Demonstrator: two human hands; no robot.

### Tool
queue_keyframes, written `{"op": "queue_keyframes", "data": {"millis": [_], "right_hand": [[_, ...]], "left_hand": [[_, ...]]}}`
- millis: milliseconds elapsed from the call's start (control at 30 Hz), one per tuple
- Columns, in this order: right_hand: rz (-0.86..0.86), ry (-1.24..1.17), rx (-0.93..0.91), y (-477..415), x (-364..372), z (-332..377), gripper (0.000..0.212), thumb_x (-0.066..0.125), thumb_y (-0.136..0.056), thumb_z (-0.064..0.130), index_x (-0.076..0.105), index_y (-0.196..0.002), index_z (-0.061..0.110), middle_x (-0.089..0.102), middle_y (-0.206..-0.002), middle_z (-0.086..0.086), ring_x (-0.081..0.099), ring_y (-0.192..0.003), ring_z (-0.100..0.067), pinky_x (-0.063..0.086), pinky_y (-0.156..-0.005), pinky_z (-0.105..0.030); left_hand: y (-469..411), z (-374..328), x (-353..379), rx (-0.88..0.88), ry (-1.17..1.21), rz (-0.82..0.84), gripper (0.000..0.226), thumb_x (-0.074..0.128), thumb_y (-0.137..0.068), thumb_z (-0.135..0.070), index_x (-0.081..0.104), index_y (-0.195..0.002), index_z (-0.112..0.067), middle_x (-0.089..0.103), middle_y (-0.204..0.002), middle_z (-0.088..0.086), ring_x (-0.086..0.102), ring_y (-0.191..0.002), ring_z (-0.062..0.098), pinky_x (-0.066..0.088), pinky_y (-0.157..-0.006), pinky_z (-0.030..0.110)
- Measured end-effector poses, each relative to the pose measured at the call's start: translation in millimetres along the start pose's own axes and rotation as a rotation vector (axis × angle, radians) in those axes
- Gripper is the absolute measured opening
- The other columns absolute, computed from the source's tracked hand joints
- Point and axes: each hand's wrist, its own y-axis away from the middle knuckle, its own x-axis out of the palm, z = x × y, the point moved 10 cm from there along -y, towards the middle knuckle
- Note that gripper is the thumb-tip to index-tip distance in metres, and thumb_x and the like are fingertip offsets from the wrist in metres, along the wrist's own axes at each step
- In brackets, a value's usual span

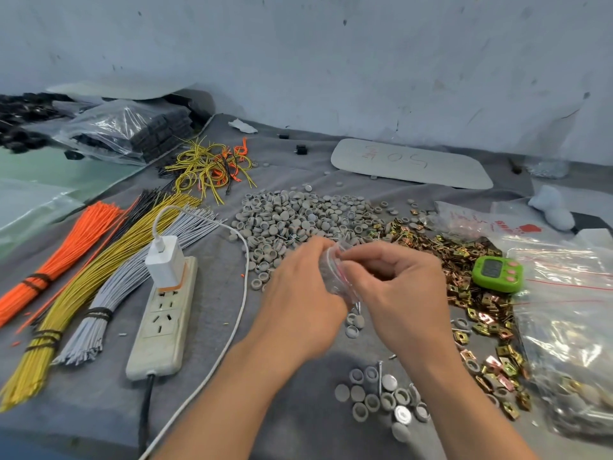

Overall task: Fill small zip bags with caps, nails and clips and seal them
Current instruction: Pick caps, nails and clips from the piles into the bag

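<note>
Just before the cap pile (298,217), left hand (298,293) and right hand (401,287) pinch the zip bag (335,268) at its mouth — probably to seal it.

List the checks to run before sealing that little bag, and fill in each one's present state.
1. Grip: the left hand and the right hand both pinch the small zip bag: ok.
2. Zip strip lined up between the fingers: cannot tell, it is blurred.
3. Caps, nails and clips all inside the bag: cannot tell, the hands cover most of it.
4. Supply for the next bag, grey cap pile: ok.
5. Supply, clip pile beside the right hand: ok.
6. Supply of nails: cannot tell, only one nail plainly shows.
</note>
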Motion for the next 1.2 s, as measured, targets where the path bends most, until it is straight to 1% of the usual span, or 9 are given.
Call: {"op": "queue_keyframes", "data": {"millis": [167, 300, 367, 500, 600, 733, 833, 1033, 1200], "right_hand": [[0.001, -0.025, -0.040, -5.2, -3.2, 0.6, 0.024, 0.078, -0.085, 0.006, 0.084, -0.081, 0.029, 0.079, -0.076, 0.009, 0.074, -0.067, -0.007, 0.058, -0.058, -0.021], [-0.270, -0.232, 0.082, -8.9, -38.5, -27.8, 0.017, 0.074, -0.084, 0.016, 0.082, -0.080, 0.031, 0.077, -0.075, -0.001, 0.053, -0.048, -0.004, 0.045, -0.048, -0.019], [-0.328, -0.089, 0.166, -9.7, -46.3, -47.7, 0.025, 0.072, -0.090, 0.013, 0.081, -0.081, 0.033, 0.077, -0.076, 0.003, 0.056, -0.050, -0.007, 0.047, -0.052, -0.024], [0.121, 0.457, 0.148, -10.7, 6.8, -59.3, 0.029, 0.070, -0.090, 0.013, 0.080, -0.106, 0.034, 0.073, -0.096, 0.028, 0.066, -0.082, 0.011, 0.048, -0.073, -0.006], [0.478, 0.808, 0.016, 6.6, 58.4, -69.1, 0.039, 0.062, -0.093, 0.025, 0.063, -0.130, 0.037, 0.066, -0.131, 0.013, 0.054, -0.124, -0.013, 0.043, -0.105, -0.037], [0.476, 0.938, 0.015, 14.1, 67.3, -73.7, 0.021, 0.057, -0.093, 0.019, 0.060, -0.105, 0.036, 0.068, -0.113, 0.007, 0.054, -0.114, -0.023, 0.032, -0.083, -0.037], [0.425, 0.865, 0.105, 14.3, 59.8, -80.5, 0.019, 0.058, -0.085, 0.006, 0.062, -0.087, 0.025, 0.062, -0.088, 0.004, 0.060, -0.095, -0.026, 0.040, -0.072, -0.035], [0.363, 1.015, 0.005, 21.7, 47.2, -69.5, 0.027, 0.054, -0.087, 0.012, 0.072, -0.103, 0.026, 0.068, -0.096, 0.009, 0.051, -0.108, -0.017, 0.043, -0.085, -0.035], [0.546, 0.827, -0.076, 32.9, 77.3, -68.1, 0.057, 0.051, -0.101, 0.026, 0.037, -0.156, 0.032, 0.035, -0.163, 0.014, 0.026, -0.150, -0.014, 0.027, -0.121, -0.038]], "left_hand": [[-0.3, -1.6, 4.4, -0.005, 0.039, 0.023, 0.028, 0.076, -0.082, -0.032, 0.055, -0.100, -0.039, 0.065, -0.095, -0.016, 0.060, -0.088, 0.005, 0.051, -0.073, 0.034], [-4.2, 6.6, 0.9, -0.064, 0.098, -0.024, 0.031, 0.080, -0.080, -0.033, 0.057, -0.102, -0.037, 0.064, -0.101, -0.018, 0.057, -0.094, 0.004, 0.041, -0.072, 0.016], [-4.7, 10.7, -5.3, -0.095, 0.135, -0.072, 0.033, 0.081, -0.078, -0.031, 0.058, -0.102, -0.035, 0.064, -0.102, -0.020, 0.058, -0.097, 0.005, 0.043, -0.074, 0.015], [-6.2, 14.9, -23.1, -0.120, 0.170, -0.196, 0.031, 0.080, -0.079, -0.028, 0.056, -0.098, -0.036, 0.065, -0.097, -0.017, 0.060, -0.090, 0.009, 0.047, -0.074, 0.024], [-7.1, 14.6, -33.4, -0.101, 0.184, -0.249, 0.035, 0.079, -0.080, -0.023, 0.052, -0.092, -0.042, 0.061, -0.091, -0.022, 0.053, -0.081, -0.003, 0.039, -0.068, 0.005], [-4.1, 15.3, -37.6, -0.073, 0.165, -0.268, 0.032, 0.078, -0.081, -0.023, 0.054, -0.096, -0.038, 0.061, -0.092, -0.020, 0.054, -0.088, -0.010, 0.039, -0.068, 0.005], [-4.9, 17.1, -34.8, -0.084, 0.134, -0.254, 0.033, 0.078, -0.082, -0.026, 0.054, -0.102, -0.039, 0.060, -0.098, -0.019, 0.053, -0.087, 0.002, 0.037, -0.067, 0.009], [-5.5, 17.4, -35.0, -0.070, 0.126, -0.259, 0.026, 0.077, -0.085, -0.032, 0.055, -0.099, -0.038, 0.059, -0.098, -0.018, 0.055, -0.092, 0.008, 0.040, -0.073, 0.027], [-6.7, 19.5, -41.4, -0.057, 0.112, -0.284, 0.025, 0.077, -0.084, -0.025, 0.057, -0.095, -0.036, 0.063, -0.096, -0.018, 0.056, -0.091, 0.006, 0.039, -0.069, 0.016]]}}
